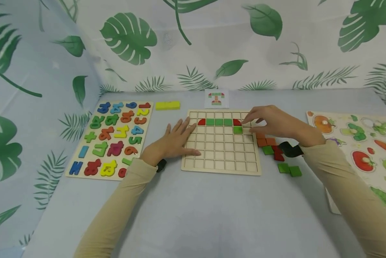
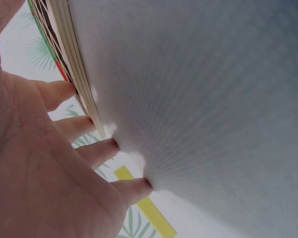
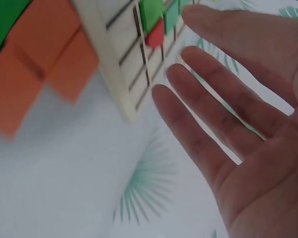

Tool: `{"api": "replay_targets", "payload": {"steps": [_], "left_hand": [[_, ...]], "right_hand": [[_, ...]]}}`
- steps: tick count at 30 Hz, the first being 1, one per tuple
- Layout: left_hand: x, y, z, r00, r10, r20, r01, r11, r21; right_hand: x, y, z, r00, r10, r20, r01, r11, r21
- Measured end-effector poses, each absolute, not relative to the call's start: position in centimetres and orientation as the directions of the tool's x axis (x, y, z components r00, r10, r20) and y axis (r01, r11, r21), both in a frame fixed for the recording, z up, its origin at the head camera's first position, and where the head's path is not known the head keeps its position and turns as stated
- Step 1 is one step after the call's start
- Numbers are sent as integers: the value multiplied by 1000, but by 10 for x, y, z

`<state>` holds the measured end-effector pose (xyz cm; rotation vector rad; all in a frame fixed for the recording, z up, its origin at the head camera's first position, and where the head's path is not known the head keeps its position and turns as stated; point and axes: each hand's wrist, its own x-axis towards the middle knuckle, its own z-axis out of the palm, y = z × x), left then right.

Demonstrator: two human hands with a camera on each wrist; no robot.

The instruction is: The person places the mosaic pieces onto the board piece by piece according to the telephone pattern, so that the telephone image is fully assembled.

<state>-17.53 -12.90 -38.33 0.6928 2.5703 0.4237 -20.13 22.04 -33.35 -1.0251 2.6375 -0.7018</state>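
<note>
A wooden grid board (image 1: 222,172) lies in front of me. One row holds green square tiles (image 1: 218,122) between a rounded red tile (image 1: 201,122) on the left and another rounded red tile (image 1: 236,122) on the right. Below the right red one lies a single green tile (image 1: 237,129). My left hand (image 1: 171,142) rests with spread fingers across the board's left edge. Over the upper right corner, my right hand (image 1: 273,122) has its fingertips close to the right red tile. In the right wrist view, nothing shows between its extended fingers (image 3: 198,134).
Loose orange tiles (image 1: 266,142), red tiles (image 1: 278,154) and green tiles (image 1: 289,170) lie right of the board. A pattern card (image 1: 216,98) and a yellow block (image 1: 167,105) sit behind. A number puzzle (image 1: 115,139) is left, a vegetable puzzle (image 1: 344,150) right.
</note>
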Motion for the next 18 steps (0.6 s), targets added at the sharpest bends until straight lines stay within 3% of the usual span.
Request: {"api": "replay_targets", "payload": {"steps": [12, 18], "left_hand": [[-176, -130, -386, -785, 524, -331, 401, 836, 374], [-176, -129, -385, -783, 527, -330, 403, 834, 377]], "right_hand": [[-188, 273, -330, -747, -607, -273, -442, 758, -479], [-177, 291, -336, -748, -576, -330, -398, 787, -471]]}}
